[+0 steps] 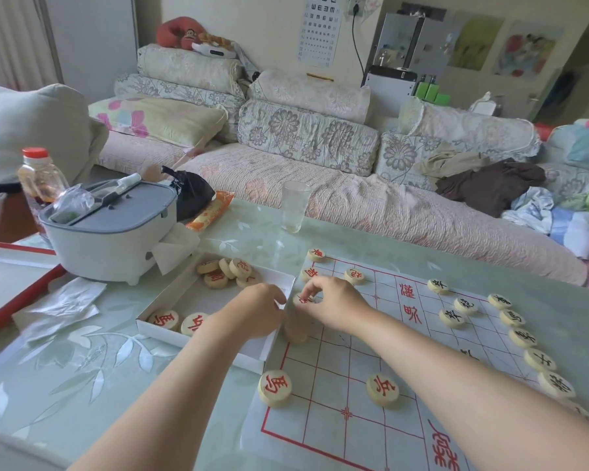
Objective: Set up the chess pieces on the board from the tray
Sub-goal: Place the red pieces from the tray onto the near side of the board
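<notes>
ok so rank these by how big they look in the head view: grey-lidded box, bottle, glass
1. grey-lidded box
2. bottle, partly hidden behind the box
3. glass; close to the bottle, so unsure

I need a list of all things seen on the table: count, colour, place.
board: one, white with red grid, table's right side
red-lettered pieces: at least six, cream, board's left part
black-lettered pieces: at least eight, cream, board's right edge
tray: one, white, left of board, about seven pieces inside
glass: one, clear, behind board
lidded box: one, grey-white, far left
bottle: one, red cap, behind box
left hand: at tray's right wall
right hand: pinches one red-lettered piece on board
</notes>
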The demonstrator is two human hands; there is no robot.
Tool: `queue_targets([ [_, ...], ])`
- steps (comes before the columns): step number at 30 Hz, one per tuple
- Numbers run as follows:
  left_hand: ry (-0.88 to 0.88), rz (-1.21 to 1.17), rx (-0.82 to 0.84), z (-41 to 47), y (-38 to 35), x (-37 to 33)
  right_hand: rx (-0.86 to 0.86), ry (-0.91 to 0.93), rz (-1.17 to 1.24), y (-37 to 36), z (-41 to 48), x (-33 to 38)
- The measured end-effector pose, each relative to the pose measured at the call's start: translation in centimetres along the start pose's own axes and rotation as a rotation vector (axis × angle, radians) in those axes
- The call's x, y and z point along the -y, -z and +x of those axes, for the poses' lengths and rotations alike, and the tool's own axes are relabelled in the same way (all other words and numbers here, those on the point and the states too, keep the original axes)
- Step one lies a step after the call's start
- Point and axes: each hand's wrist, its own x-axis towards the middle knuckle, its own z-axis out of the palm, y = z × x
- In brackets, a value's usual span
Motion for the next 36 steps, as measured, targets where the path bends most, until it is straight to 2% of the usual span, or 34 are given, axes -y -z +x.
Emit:
queue_targets([
  [3, -0.010, -0.023, 0.010, -0.2, 0.2, 0.1, 0.034, -0.004, -0.087, -0.3, -0.1, 0.4],
  [6, -0.022, -0.023, -0.013, -0.5, 1.3, 0.6, -0.005, 0.032, -0.108, 0.1, 0.0, 1.5],
  [13, 0.060, 0.086, -0.202, -1.3, 4.8, 4.7, 0.001, 0.213, -0.024, -0.7, 0.0, 6.8],
  [17, 0.200, 0.192, -0.137, -2.7, 6.2, 7.0, 0.166, 0.280, 0.032, -2.6, -0.6, 10.3],
  [20, 0.194, 0.233, -0.099, -3.9, 6.6, 8.4, 0.298, 0.318, -0.036, -4.7, -1.2, 12.2],
  [23, 0.160, 0.247, -0.045, -5.0, 7.2, 8.9, 0.302, 0.363, -0.089, -6.1, -1.3, 13.0],
  [26, 0.136, 0.195, -0.006, -5.7, 7.5, 8.9, 0.262, 0.333, -0.052, -6.5, -1.0, 12.9],
  [29, 0.125, 0.059, -0.102, -5.8, 7.6, 9.0, 0.177, 0.314, 0.084, -6.4, -0.9, 12.6],
  [32, 0.186, -0.072, -0.203, -5.4, 7.8, 9.1, 0.106, 0.302, 0.199, -6.1, -0.6, 12.4],
  [36, 0.245, -0.115, -0.332, -5.4, 8.2, 8.8, 0.200, 0.261, 0.146, -6.0, -0.4, 12.0],
])
